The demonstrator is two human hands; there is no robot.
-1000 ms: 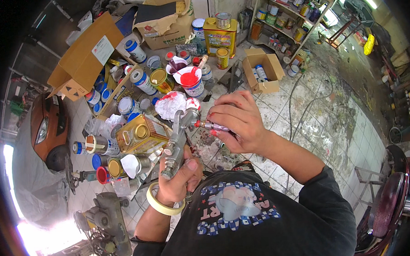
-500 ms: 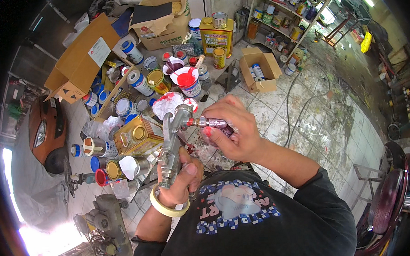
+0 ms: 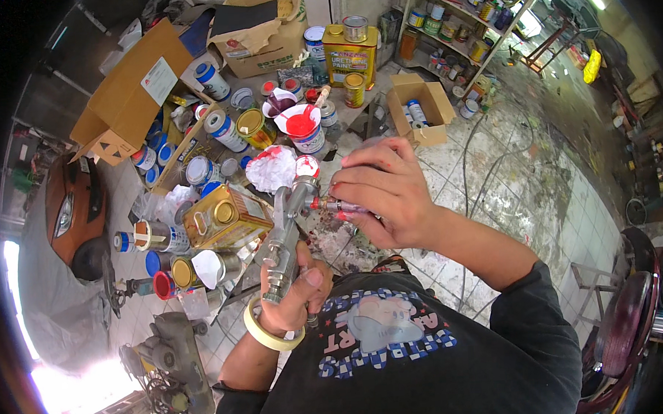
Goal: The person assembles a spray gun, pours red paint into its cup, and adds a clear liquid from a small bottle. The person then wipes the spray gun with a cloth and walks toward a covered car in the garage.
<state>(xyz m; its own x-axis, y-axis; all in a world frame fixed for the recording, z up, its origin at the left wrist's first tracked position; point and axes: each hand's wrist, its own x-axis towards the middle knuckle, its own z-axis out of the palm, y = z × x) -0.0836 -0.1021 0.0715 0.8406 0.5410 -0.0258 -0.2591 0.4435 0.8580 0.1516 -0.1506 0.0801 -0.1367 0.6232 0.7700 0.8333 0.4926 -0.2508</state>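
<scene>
In the near middle, left hand: the left hand [image 3: 300,291] grips the handle of a metal spray gun [image 3: 280,252], fingers wrapped around it, thumb along the side.
Spray gun: held tilted in front of the person's dark shirt [image 3: 443,380], its head pointing far, above the tiled floor [image 3: 561,219].
Right hand: the right hand [image 3: 391,193], just right of the gun, pinches a purplish fitting [image 3: 339,205] between thumb and fingers; there are red smears on the fingertips.
Fitting: its red end is at the gun's right side; whether the two are joined I cannot tell.
Left wrist: a pale yellow ring [image 3: 272,337] sits around it.
Just beyond the gun: a crumpled white wad [image 3: 272,170] with red stains; farther, a can [image 3: 312,140] topped with white paper and red paint.
Left of the gun: a gold rectangular tin [image 3: 232,219], lying tilted.
Far right of the hands: an open cardboard box [image 3: 429,135] with blue-and-white cans [image 3: 417,111] inside.
Far left: a larger cardboard box [image 3: 130,94], flaps open.
Near left: a grey machine [image 3: 177,362].
</scene>
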